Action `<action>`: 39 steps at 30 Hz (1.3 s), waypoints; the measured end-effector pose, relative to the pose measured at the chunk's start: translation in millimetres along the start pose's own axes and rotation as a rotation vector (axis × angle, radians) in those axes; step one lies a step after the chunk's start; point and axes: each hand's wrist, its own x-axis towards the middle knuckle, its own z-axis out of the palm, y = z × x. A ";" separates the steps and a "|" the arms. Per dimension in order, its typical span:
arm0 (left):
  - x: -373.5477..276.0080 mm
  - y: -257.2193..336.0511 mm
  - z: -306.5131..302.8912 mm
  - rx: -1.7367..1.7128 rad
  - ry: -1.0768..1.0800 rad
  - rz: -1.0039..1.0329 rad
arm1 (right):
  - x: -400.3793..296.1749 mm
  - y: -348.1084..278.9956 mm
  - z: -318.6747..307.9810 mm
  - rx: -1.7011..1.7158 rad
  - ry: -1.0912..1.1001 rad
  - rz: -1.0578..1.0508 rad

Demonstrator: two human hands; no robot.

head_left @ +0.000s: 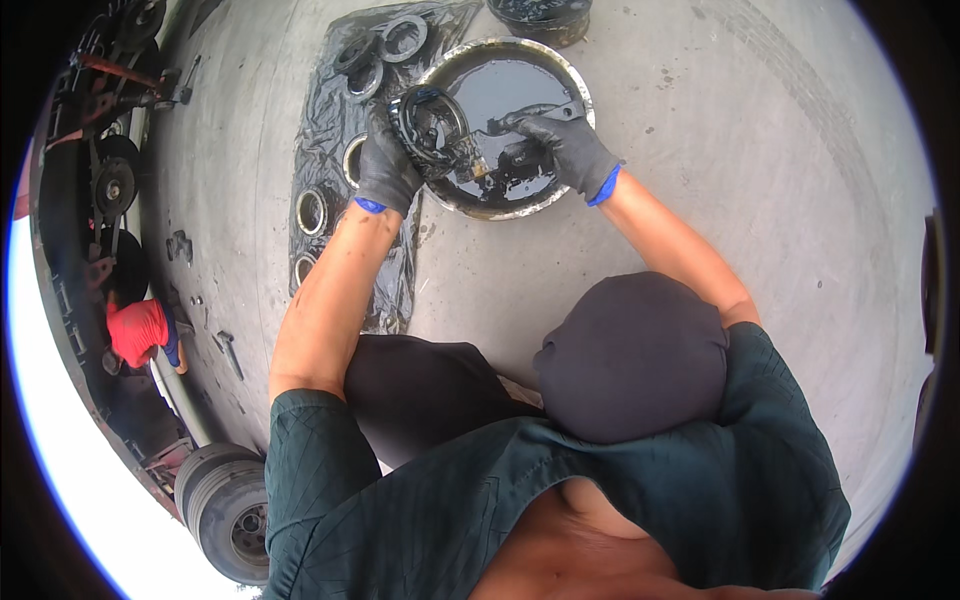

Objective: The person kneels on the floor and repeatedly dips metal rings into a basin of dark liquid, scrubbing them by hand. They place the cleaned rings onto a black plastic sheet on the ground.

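My left hand (388, 163), in a dark work glove, grips a greasy black metal ring part (431, 124) by its left side, over the left part of a wide round basin (589, 105). Dark, oily liquid lies in the basin. My right hand (570, 146), gloved too, is closed around a scraper-like flat tool (566, 111) whose handle end with a hole shows above the fingers. The tool's wide blade seems to reach the lower edge of the ring. Dark grease covers both gloves' fingers.
Several metal rings (310, 211) lie on a black plastic sheet (319, 150) at the left. A blackened bucket (541, 19) stands beyond the basin. Farther left are a hammer-like tool (230, 354), a person in a red shirt (138, 332) beside a vehicle chassis, and large tyres (225, 510).
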 end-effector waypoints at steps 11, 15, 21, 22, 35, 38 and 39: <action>-8.5 -10.8 2.0 0.064 0.040 0.056 | -13.9 6.4 33.3 0.242 0.053 0.048; -12.2 -15.2 2.9 0.073 0.040 -0.008 | -6.4 11.1 35.7 0.201 0.004 -0.155; -15.1 -18.0 9.7 0.011 0.029 -0.054 | 0.7 -2.5 38.1 0.451 0.059 -0.019; -18.5 -17.6 15.6 0.001 0.027 -0.069 | 4.7 2.0 33.8 0.365 0.036 -0.162; -23.4 -20.9 21.9 0.080 0.117 -0.034 | 22.0 -16.2 -2.1 0.177 0.265 -0.224; -31.7 -17.6 36.8 0.063 0.031 -0.071 | 21.1 -16.3 1.6 0.232 0.219 -0.237; -29.6 -18.3 33.2 0.086 0.067 -0.062 | 22.2 -15.0 3.2 0.198 0.210 -0.250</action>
